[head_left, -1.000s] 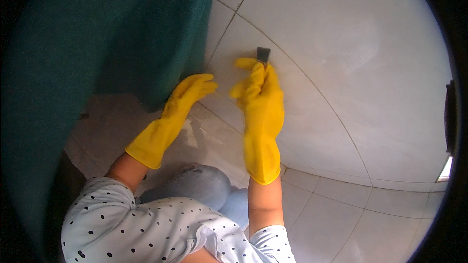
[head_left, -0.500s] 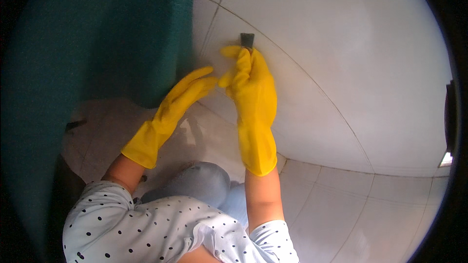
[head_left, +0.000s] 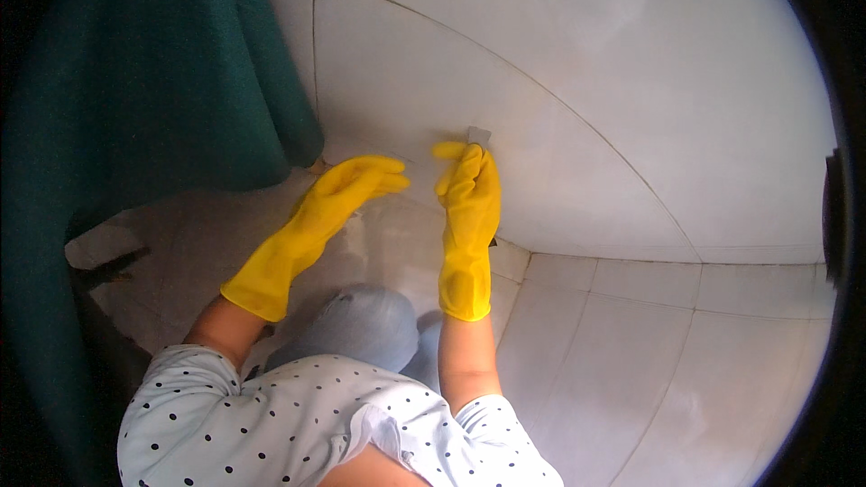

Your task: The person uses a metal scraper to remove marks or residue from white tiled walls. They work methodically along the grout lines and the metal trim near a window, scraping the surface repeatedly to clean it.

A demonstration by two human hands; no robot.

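Observation:
My right hand (head_left: 471,194), in a yellow rubber glove, is closed around a small scraper. Past the fingertips shows the scraper's flat grey blade (head_left: 479,135), up against the white tiled wall (head_left: 550,171); the fingers hide its handle. To the left, my left hand (head_left: 347,185) wears a matching glove and holds nothing. Its fingers are stretched out toward the right hand, with a gap between the two. Brownish smudges mark the wall around the blade.
A dark green curtain (head_left: 162,108) hangs on the left, its lower edge near my left hand. Grout lines cross the wall. Pale tiles (head_left: 622,352) continue at lower right beyond a corner. My knee (head_left: 365,329) is bent over the shiny floor, and a dark object (head_left: 113,266) lies under the curtain.
My right hand has come down toward me with the scraper, whose blade looked dark before and now looks light grey. The left hand has dropped slightly. The view has shifted, with the curtain farther left.

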